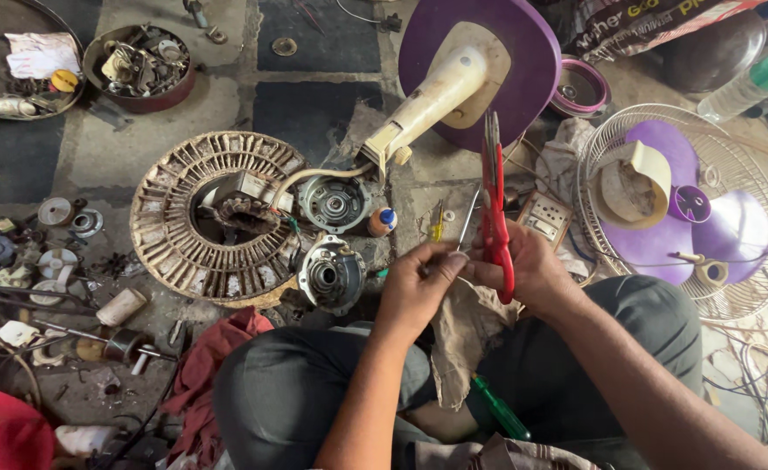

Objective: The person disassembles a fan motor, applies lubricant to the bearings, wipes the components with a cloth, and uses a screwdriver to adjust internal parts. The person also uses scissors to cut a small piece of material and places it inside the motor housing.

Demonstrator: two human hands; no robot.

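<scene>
The right hand [532, 265] is closed around the handles of a pair of red-handled pliers [495, 204], whose tips point away from the person, up toward the cream fan stand [441, 96]. The left hand [419, 287] pinches something thin between thumb and fingertips, right against the pliers' handles; it looks like a fine wire or small metal piece, but it is too small to tell for certain. Both hands meet above the person's lap, over a brown rag [462, 339] that lies across the dark trousers.

To do this well, I judge that the pinch should stay close to the spot where the tool bites, so the thin piece does not bend or slip, and the pliers should be squeezed slowly, with the wrists braced on the knees.

Just beyond the hands, on the floor [314, 104], lie two round motor housings [332, 274], a small bottle with a blue cap [382, 221] and a yellow-handled screwdriver [437, 223]. To their left sits a ribbed, rusty round fan casing [188, 222] with a motor inside it. A green-handled screwdriver [499, 409] rests between the legs. At the right edge of the floor stands a wire fan guard [732, 165] with purple blades [732, 231] inside it; at the top left corner, a bowl of small parts [140, 65].
</scene>
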